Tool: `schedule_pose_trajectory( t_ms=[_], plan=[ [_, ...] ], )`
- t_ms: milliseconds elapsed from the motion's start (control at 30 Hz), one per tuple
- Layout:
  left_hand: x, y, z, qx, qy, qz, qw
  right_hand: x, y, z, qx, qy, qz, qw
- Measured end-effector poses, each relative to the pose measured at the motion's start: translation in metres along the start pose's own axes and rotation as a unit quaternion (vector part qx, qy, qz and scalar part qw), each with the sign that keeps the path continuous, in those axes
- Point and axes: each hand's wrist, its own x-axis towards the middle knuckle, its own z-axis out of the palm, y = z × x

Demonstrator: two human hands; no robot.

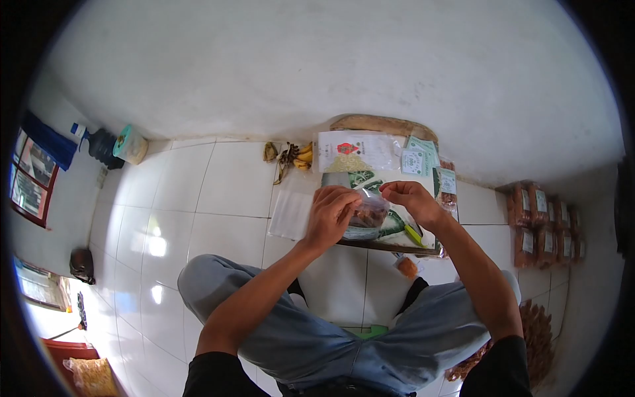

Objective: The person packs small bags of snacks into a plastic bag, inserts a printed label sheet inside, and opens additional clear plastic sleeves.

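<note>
A clear plastic bag (372, 217) with brown contents stands on the low table in front of me. My left hand (333, 210) is closed on the bag's upper left edge, fingers bent together. At the upper right edge, my right hand (409, 197) pinches the clear plastic between thumb and fingertips. What the brown pieces are is too small to tell. Just right of the bag lies a yellow-green tool (414, 235), perhaps a cutter. Under the bag, the table (423, 246) is covered with a green and white printed sheet.
A printed white bag (357, 151) and printed labels (417, 159) lie at the table's back. Clear plastic sheets (290, 210) and bananas (303, 157) are at the left. Filled brown packs (544, 221) stand in rows at the right. A wall rises behind the table.
</note>
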Motion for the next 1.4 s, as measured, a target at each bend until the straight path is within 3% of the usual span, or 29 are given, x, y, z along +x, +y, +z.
schedule_pose_trajectory(
  t_ms=[33, 167, 233, 267, 333, 367, 433, 733, 833, 933, 1067, 1133, 1200, 1400],
  plan=[
    [0.000, 0.000, 0.001, -0.001, -0.001, 0.001, 1.000, -0.001, -0.002, 0.000, 0.056, 0.002, 0.033, 0.998],
    [-0.001, -0.001, 0.002, 0.012, 0.015, -0.001, 1.000, 0.004, 0.002, 0.000, 0.048, 0.039, 0.084, 0.995],
    [-0.002, -0.003, 0.004, 0.007, 0.014, -0.007, 1.000, 0.010, 0.016, 0.001, 0.001, 0.069, -0.087, 0.994],
    [-0.003, -0.003, 0.005, 0.002, 0.019, -0.033, 0.999, 0.008, 0.017, 0.002, 0.002, 0.070, -0.087, 0.994],
    [-0.003, -0.003, 0.006, -0.003, 0.025, -0.059, 0.998, 0.005, 0.017, 0.003, -0.124, 0.140, -0.225, 0.956],
    [-0.004, -0.003, 0.006, -0.025, 0.023, -0.077, 0.996, 0.002, 0.016, 0.007, -0.124, 0.140, -0.225, 0.956],
    [-0.003, -0.004, 0.007, -0.047, 0.022, -0.095, 0.994, -0.005, 0.012, 0.016, -0.248, 0.163, -0.321, 0.899],
    [0.004, -0.003, 0.007, -0.067, 0.009, -0.109, 0.992, 0.003, 0.016, 0.015, -0.215, 0.123, -0.213, 0.945],
    [0.010, 0.001, 0.006, -0.098, 0.003, -0.144, 0.985, 0.007, 0.016, 0.015, -0.274, 0.161, -0.291, 0.902],
    [0.011, -0.003, 0.008, -0.090, -0.002, -0.162, 0.983, -0.002, -0.008, 0.021, -0.236, 0.137, -0.258, 0.927],
    [0.009, -0.008, 0.012, -0.081, 0.008, -0.104, 0.991, 0.007, 0.005, 0.015, -0.249, 0.116, -0.207, 0.939],
    [0.007, -0.009, 0.016, -0.065, 0.018, -0.078, 0.995, 0.009, 0.015, 0.016, -0.158, 0.127, -0.151, 0.967],
    [0.004, -0.008, 0.018, -0.158, 0.028, -0.212, 0.964, 0.010, 0.019, 0.015, -0.148, 0.130, -0.147, 0.970],
    [0.001, -0.011, 0.019, -0.243, 0.013, -0.270, 0.932, 0.003, 0.000, 0.016, -0.095, 0.083, -0.089, 0.988]
  ],
)
